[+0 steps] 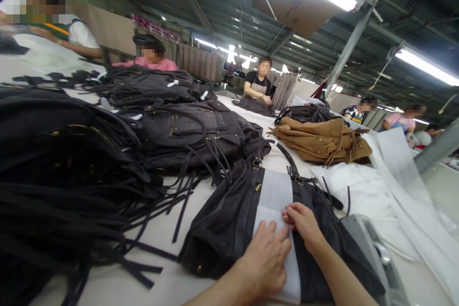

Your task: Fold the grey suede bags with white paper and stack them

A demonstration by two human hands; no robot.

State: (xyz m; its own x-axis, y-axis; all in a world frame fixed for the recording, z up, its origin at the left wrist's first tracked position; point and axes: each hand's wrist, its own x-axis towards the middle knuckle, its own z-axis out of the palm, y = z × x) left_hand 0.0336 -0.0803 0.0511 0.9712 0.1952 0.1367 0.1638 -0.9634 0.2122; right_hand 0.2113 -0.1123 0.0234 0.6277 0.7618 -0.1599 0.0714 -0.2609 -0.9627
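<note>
A black handbag (229,215) with brass-coloured fittings lies on the table before me. Across its middle runs a strip of thin white foam sheet (275,186). My left hand (267,258) rests on that sheet, its fingers a little bent and spread, holding nothing. Just beyond it to the right, my right hand (304,224) pinches with thumb and fingertips at the right edge of the sheet. Any smaller piece between those fingertips is too small to make out. Black straps (287,158) lie at the bag's far end.
Piled black bags (193,129) with loose straps cover the left side. A brown bag (319,138) lies at the far right, near white sheeting (351,181). A grey tape dispenser-like object (373,248) stands by my right forearm. Several people work around the table and beyond.
</note>
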